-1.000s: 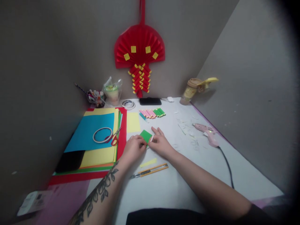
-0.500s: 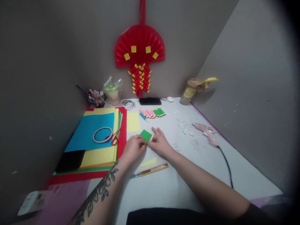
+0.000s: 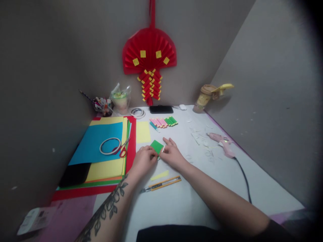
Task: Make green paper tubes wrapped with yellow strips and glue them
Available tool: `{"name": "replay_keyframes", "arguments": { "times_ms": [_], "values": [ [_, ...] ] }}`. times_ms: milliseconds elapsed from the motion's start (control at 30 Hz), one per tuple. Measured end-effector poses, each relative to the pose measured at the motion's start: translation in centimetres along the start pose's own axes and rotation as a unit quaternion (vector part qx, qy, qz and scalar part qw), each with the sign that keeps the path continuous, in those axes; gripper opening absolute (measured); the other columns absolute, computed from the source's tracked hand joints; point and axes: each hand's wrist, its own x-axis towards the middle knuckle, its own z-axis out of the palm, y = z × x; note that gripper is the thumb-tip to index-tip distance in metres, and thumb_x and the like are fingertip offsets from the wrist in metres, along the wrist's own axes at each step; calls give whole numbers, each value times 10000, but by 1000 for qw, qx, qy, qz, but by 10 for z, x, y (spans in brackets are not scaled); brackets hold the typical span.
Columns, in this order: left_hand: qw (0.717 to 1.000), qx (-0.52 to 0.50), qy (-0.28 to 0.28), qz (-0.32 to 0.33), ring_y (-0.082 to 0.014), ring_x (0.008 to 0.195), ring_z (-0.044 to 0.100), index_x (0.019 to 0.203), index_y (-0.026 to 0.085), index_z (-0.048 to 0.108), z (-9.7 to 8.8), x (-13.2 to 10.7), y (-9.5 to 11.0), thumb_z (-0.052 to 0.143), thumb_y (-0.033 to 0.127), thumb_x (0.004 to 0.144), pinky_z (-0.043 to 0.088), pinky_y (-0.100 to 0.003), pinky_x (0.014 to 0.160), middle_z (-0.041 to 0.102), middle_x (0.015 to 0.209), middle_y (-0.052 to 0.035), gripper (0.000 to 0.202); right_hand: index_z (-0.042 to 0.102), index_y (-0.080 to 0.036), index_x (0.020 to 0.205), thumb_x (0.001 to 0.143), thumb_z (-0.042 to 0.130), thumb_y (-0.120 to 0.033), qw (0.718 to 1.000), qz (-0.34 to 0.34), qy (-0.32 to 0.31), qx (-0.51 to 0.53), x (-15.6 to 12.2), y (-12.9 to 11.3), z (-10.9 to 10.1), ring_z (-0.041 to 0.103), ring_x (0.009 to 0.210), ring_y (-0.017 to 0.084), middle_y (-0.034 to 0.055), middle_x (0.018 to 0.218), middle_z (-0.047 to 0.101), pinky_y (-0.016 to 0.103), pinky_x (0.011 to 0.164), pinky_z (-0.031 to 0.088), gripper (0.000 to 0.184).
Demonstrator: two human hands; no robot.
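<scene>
A small piece of green paper (image 3: 156, 146) lies between my hands at the middle of the table. My left hand (image 3: 145, 158) pinches its near left edge. My right hand (image 3: 173, 154) grips the near right edge between thumb and index finger, the other fingers stretched outward. The near edge of the paper is partly hidden by my fingertips. Toward me lie a thin yellow paper strip (image 3: 159, 175) and an orange utility knife (image 3: 165, 183). Beyond the paper are a row of pink paper rolls (image 3: 158, 122), several green paper rolls (image 3: 171, 121) and a blue-capped pen (image 3: 154, 127).
Left is a stack of coloured paper (image 3: 101, 132) with a tape roll (image 3: 110, 146) and red scissors (image 3: 122, 153). A pink glue gun (image 3: 223, 143) with a cord lies right, near paper scraps. A phone (image 3: 161, 109) and a cup (image 3: 202, 98) stand behind. A red paper fan (image 3: 150, 43) hangs on the wall.
Both hands stay at the green paper, with barely any movement of the fingers. The whole view has shifted very slightly.
</scene>
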Motion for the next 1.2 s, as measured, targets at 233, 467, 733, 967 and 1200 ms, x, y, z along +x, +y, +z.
{"name": "replay_keyframes", "arguments": {
  "times_ms": [233,467,733,967,1200],
  "values": [
    [1000,-6,2,-2,-204,905,571,771,210,729,0,0,0,553,170,736,441,-332,844,658,943,-50,183,577,-190,529,629,610,-179,1000,-17,1,-20,1,6,4,166,1398,254,100,1393,458,420,1123,125,106],
    [1000,-7,4,10,-200,899,571,771,209,725,0,0,-1,527,181,762,441,-327,839,655,940,-49,200,601,-178,550,638,611,-172,999,-3,4,-40,1,5,3,140,1402,277,97,1419,425,423,1113,163,88],
    [1000,-12,14,7,-208,912,572,752,215,721,0,-1,1,554,213,740,444,-336,860,652,939,-47,167,612,-175,564,645,607,-165,998,-22,9,-57,2,5,4,178,1390,288,107,1413,429,429,1116,150,82],
    [1000,-11,16,-8,-215,926,570,752,215,716,1,-1,3,557,210,732,446,-341,862,653,935,-48,161,602,-180,556,645,610,-159,998,-20,20,-62,1,6,5,191,1384,295,91,1406,440,430,1107,182,92],
    [1000,-5,20,-6,-216,930,566,754,206,708,2,-1,2,543,212,748,440,-343,861,654,933,-49,165,616,-171,587,674,596,-187,994,-38,19,-102,2,10,7,219,1377,288,121,1401,442,415,1105,199,90]
  ]
}}
